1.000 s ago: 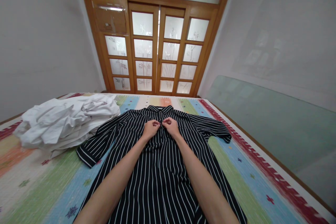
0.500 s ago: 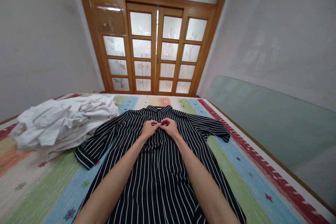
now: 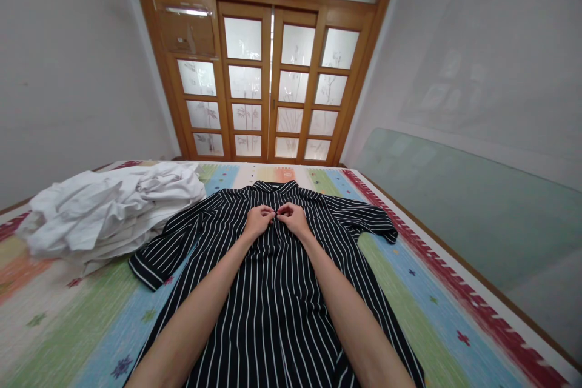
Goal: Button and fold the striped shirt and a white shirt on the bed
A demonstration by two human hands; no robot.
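A black shirt with white stripes lies spread face up, its collar at the far end and both sleeves out to the sides. My left hand pinches the fabric at the upper middle of the front. Just beside it, my right hand pinches the front as well, with a narrow gap between the fingertips. Whatever small part of the shirt is between the fingers is too small to make out.
A heap of white cloth is on the left, touching the shirt's left sleeve. Under everything is a striped, multicoloured cover. A pale green board stands along the right edge. Wooden glazed doors are at the back.
My fingertips, which met before, are now slightly apart. The shirt and the white heap lie as before.
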